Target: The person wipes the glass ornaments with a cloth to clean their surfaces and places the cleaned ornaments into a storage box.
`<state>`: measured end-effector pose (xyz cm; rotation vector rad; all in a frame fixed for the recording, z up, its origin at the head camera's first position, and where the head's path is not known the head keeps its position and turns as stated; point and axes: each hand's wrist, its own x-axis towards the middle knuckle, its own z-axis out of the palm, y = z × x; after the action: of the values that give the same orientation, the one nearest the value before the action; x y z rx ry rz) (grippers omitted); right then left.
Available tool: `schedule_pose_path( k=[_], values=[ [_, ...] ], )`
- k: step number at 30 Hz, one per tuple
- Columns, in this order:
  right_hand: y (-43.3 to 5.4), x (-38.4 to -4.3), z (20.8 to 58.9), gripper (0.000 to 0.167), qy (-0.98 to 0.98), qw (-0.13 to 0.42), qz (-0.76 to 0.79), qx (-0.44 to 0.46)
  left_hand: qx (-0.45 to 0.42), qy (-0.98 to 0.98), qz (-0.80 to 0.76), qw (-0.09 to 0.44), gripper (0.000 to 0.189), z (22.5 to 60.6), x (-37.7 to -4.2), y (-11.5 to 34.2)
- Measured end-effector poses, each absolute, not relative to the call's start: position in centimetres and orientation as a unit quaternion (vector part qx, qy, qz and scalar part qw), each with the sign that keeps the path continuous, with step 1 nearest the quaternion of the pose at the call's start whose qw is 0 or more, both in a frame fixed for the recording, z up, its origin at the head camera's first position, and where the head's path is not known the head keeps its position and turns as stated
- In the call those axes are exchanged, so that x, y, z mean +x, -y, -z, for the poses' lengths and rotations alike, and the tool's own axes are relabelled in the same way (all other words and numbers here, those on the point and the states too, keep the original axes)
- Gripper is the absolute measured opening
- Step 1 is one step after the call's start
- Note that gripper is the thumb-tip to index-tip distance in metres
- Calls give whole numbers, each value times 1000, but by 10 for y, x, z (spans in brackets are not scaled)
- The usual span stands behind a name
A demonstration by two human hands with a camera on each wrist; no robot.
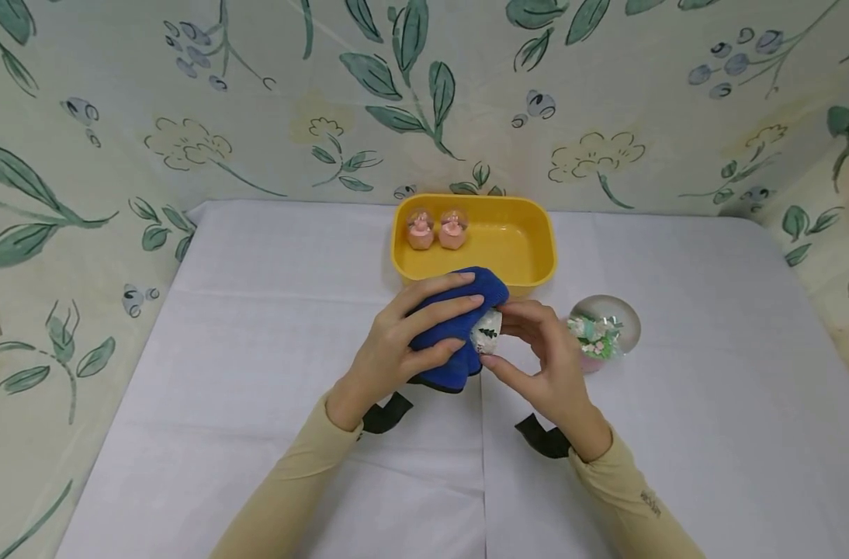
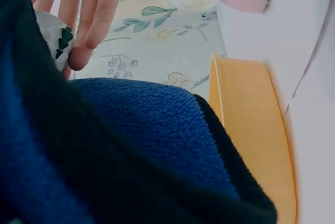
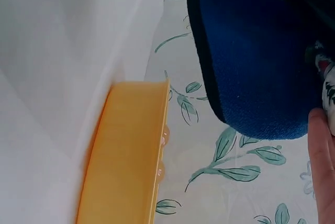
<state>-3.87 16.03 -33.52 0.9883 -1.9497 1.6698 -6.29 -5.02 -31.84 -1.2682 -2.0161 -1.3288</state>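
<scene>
My left hand (image 1: 389, 349) grips a blue cloth (image 1: 459, 326) with dark edging, its fingers spread over the top. The cloth wraps round a small object whose white end (image 1: 486, 332), marked with green tree shapes, sticks out on the right. My right hand (image 1: 546, 365) pinches that white end between thumb and fingers. The rest of the object is hidden in the cloth. In the left wrist view the cloth (image 2: 141, 124) fills the near part, with the white end (image 2: 55, 38) at the right hand's fingers.
Just beyond the hands stands a yellow bin (image 1: 511, 241) with two small pink snow globes (image 1: 421, 230) at its left. A larger snow globe (image 1: 599, 330) with a pink base and flowers lies right of my right hand. White cloth covers the table (image 1: 257, 310); a floral curtain hangs behind.
</scene>
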Motion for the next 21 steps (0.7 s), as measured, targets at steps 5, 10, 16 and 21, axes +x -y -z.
schedule_pose_path(
  k=[5, 10, 16, 21],
  values=[
    [-160, -42, 336, 58, 695, 232, -579, 358, -457, 721, 479, 205, 41, 318, -64, 50],
    [-159, -39, 334, 47, 688, 162, -646, 288, -463, 726, 466, 206, 41, 318, -64, 50],
    [-157, -36, 327, 11, 666, 10, -733, 143, -475, 726, 448, 214, 40, 320, -65, 48],
    [-158, -36, 326, 14, 695, -6, -704, 146, -459, 723, 474, 203, 40, 323, -64, 48]
  ],
)
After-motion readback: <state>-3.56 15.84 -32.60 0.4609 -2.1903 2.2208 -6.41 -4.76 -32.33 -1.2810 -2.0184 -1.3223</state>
